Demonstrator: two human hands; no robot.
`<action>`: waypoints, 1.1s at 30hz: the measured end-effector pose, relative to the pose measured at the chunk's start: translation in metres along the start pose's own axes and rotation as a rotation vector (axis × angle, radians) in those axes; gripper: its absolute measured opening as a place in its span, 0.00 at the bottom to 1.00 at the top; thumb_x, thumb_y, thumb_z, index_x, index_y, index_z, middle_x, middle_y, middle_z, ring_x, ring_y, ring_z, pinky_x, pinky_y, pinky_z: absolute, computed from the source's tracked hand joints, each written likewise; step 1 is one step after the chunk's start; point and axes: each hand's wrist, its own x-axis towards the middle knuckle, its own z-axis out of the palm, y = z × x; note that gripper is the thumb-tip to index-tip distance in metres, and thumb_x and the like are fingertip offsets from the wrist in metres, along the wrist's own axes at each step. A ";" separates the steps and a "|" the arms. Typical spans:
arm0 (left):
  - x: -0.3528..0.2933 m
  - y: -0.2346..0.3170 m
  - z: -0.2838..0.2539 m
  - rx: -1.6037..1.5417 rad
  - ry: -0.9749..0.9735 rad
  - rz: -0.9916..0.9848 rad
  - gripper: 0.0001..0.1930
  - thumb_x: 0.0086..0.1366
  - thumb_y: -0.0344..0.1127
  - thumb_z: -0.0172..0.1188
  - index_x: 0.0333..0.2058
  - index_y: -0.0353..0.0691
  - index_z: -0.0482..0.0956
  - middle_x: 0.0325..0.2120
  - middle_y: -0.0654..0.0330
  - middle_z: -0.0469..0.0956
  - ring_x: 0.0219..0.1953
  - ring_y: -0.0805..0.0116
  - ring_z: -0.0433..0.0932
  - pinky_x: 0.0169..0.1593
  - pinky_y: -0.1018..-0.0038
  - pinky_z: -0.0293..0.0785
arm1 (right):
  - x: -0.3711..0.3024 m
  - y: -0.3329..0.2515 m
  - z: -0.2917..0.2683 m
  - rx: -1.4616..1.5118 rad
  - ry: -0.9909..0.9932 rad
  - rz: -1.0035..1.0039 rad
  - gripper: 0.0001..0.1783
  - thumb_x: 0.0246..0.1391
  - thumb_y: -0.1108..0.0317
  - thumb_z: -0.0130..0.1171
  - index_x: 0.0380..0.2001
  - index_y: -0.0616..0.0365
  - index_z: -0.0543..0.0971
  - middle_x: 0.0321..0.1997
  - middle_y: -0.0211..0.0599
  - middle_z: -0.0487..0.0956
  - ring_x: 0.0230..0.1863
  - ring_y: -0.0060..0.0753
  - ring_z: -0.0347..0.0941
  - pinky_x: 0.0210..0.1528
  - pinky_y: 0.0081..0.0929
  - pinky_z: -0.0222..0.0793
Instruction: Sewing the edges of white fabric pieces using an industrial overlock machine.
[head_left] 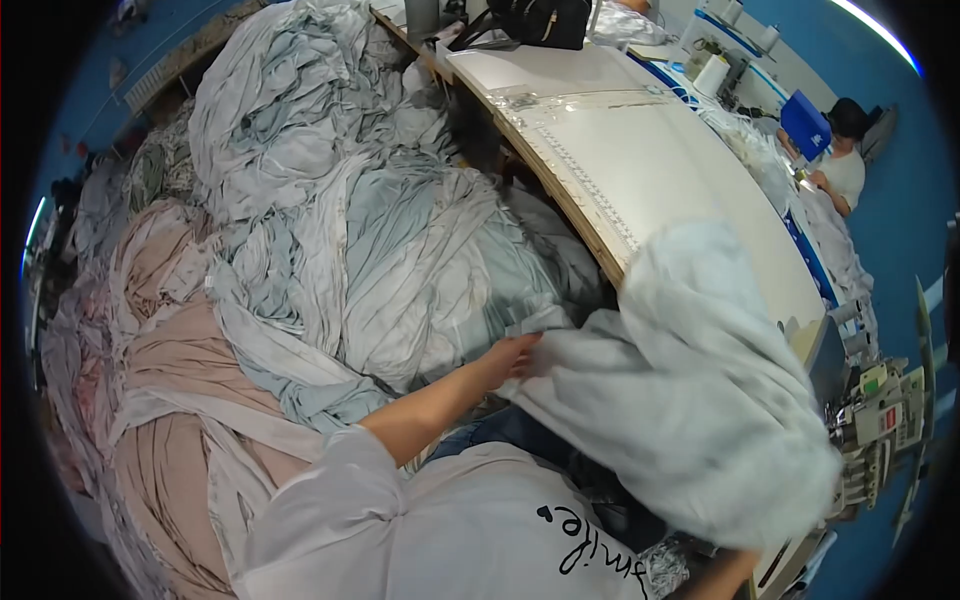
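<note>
A large pale grey-white cloth (pixel 700 380) is stretched in front of me, bunched and blurred by motion, with its upper part over the near end of the white table. My left hand (pixel 515 360) pinches its left edge, the arm reaching out across my body. Of my right arm only the forearm (pixel 728 575) shows at the bottom; the cloth covers that hand, so its fingers are hidden. Beside my left hand lies a big heap of pale blue and white fabric (pixel 420 280).
Pinkish-beige fabric (pixel 190 370) is heaped at the left. The white table (pixel 640 150) has a wooden edge and bears a black bag (pixel 540 22). Sewing machines (pixel 880 430) stand at the right. A person (pixel 845 165) sits at another machine at the far right.
</note>
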 end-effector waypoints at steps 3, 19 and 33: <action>0.019 -0.003 0.009 -0.016 0.469 -0.554 0.34 0.57 0.58 0.58 0.55 0.38 0.68 0.49 0.51 0.73 0.52 0.63 0.70 0.58 0.66 0.63 | 0.001 0.008 -0.011 0.087 -0.080 0.020 0.13 0.40 0.73 0.63 0.33 0.58 0.75 0.34 0.37 0.76 0.34 0.40 0.73 0.47 0.40 0.66; -0.052 0.073 0.093 0.475 -0.489 0.299 0.22 0.56 0.45 0.63 0.45 0.37 0.75 0.45 0.54 0.76 0.49 0.61 0.72 0.54 0.68 0.66 | 0.106 -0.023 -0.093 0.965 -0.287 0.132 0.16 0.44 0.66 0.63 0.37 0.60 0.74 0.39 0.42 0.72 0.39 0.44 0.71 0.46 0.42 0.66; -0.202 0.215 0.112 1.284 0.703 0.970 0.21 0.62 0.44 0.53 0.49 0.35 0.69 0.50 0.48 0.71 0.53 0.55 0.69 0.59 0.64 0.59 | 0.177 -0.035 -0.145 1.322 0.034 -0.035 0.18 0.49 0.62 0.62 0.40 0.61 0.72 0.44 0.49 0.69 0.42 0.52 0.69 0.46 0.47 0.65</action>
